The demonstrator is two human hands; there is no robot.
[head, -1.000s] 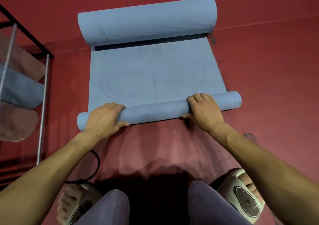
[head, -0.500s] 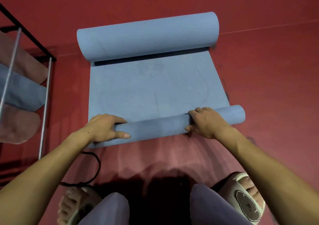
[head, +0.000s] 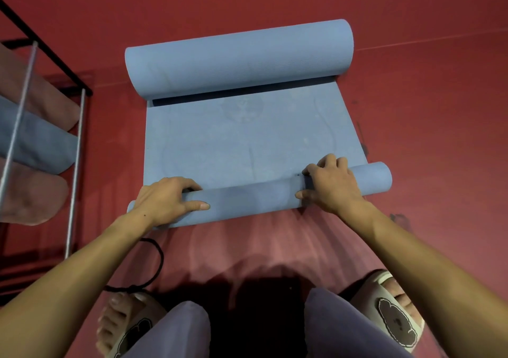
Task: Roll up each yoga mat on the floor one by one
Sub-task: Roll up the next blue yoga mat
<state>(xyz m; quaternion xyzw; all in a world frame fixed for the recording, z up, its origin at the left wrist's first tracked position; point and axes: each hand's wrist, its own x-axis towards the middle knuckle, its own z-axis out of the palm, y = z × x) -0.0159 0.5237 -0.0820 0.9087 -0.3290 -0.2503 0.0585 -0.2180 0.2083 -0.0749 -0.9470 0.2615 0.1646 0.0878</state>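
Note:
A blue yoga mat [head: 247,143] lies on the red floor, curled into a thick roll [head: 239,61] at its far end and a thin roll [head: 253,198] at its near end. My left hand [head: 167,201] grips the thin roll near its left end, fingers curled over the top and thumb along the front. My right hand [head: 330,184] grips the same roll near its right end, fingers hooked over it. The flat middle of the mat shows faint printed lines.
A metal rack [head: 74,149] at the left holds rolled mats in pink and blue [head: 35,138]. A black cord [head: 154,264] loops on the floor by my left foot. My knees and slippered feet [head: 395,319] are at the bottom. Red floor surrounds the mat.
Both hands have turned the thin near roll a little farther up the mat, and the flat stretch between the two rolls is slightly shorter. The view has tilted, so the mat sits lower in frame.

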